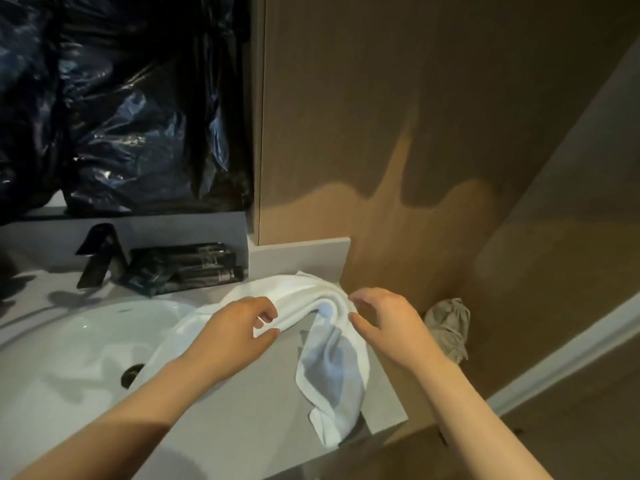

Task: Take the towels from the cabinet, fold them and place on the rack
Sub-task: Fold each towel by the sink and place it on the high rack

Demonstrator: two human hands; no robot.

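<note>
The white towel [294,299] lay crumpled on the grey bench [242,410] beside the basin [86,341]; one end spilled towards the bowl, the other trailed over the bench's front edge. The left grip [239,327] had a fold of the towel pinched between thumb and curled fingers; the right grip [384,323] sat at the raised ridge of cloth with its fingers curled in towards it, though from where I stood I could not tell whether it held the towel or only touched it. Behind them stood a black tap [100,254] and some dark tubes [187,268]; a grey rag [448,327] lay bunched low by the wall; neither cabinet nor rack was in sight.

It looked like the start of folding, the towel out but not yet spread. The next move, I judged, called for finding two corners, lifting the hanging end clear of the edge, and drawing the cloth flat away from the basin before making a fold.
</note>
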